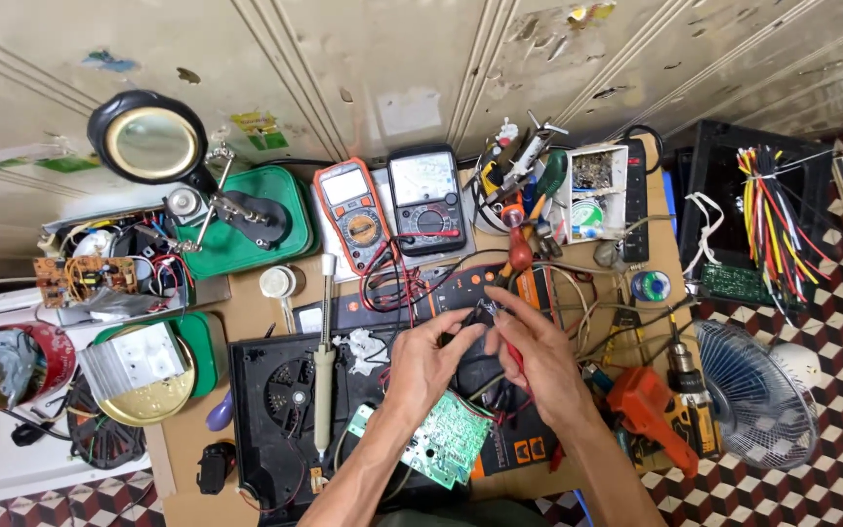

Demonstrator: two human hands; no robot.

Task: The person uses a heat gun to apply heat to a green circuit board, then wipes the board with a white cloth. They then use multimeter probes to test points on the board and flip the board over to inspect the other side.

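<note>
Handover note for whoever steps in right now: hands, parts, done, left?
Left hand: fingertips pinch a small dark part above the bench.
Right hand: grip closed on a red-handled tool, its tip at that same part.
Green circuit board lies under the left wrist, partly over the black casing.
Desoldering pump lies on the casing. Two multimeters sit at the back, leads trailing forward.
Done: casing lies open, board is out.
Left: cannot tell; the part is too small to read.
</note>
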